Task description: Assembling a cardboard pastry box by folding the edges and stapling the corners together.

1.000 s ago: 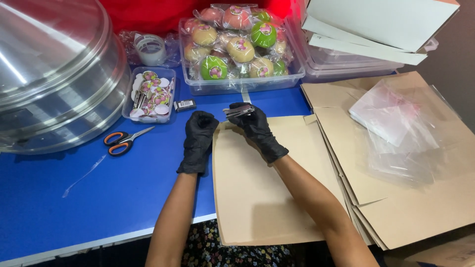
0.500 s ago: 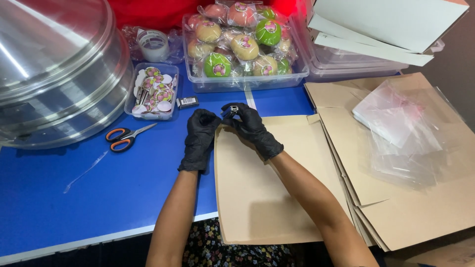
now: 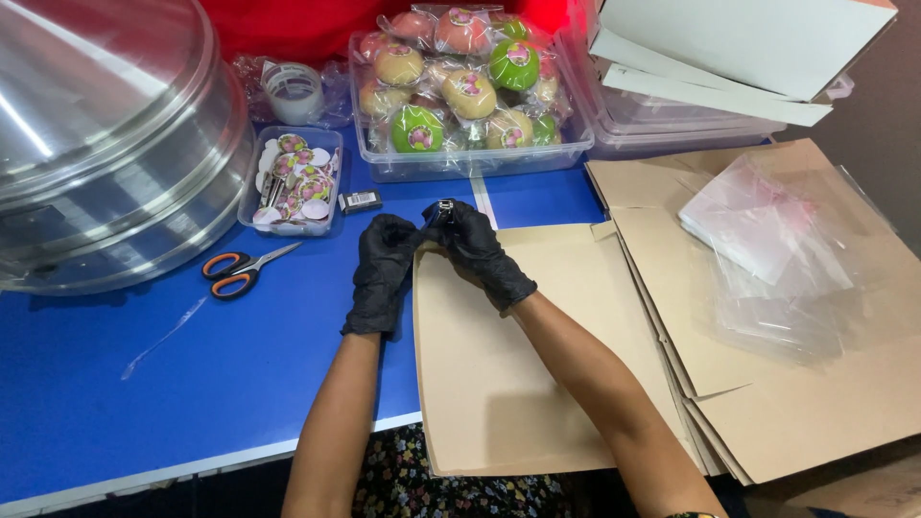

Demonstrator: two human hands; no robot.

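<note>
Left hand (image 3: 382, 270): gloved, fingers curled against the stapler.
Right hand (image 3: 483, 251): gloved, fingers clamped on small black stapler (image 3: 444, 211).
Beneath: tan card sheet (image 3: 508, 355), blue table (image 3: 144, 384).

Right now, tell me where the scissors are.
The orange-handled scissors lie on the blue table in the head view, left of the left hand, beside the big metal lid and below the sticker tray.
</note>
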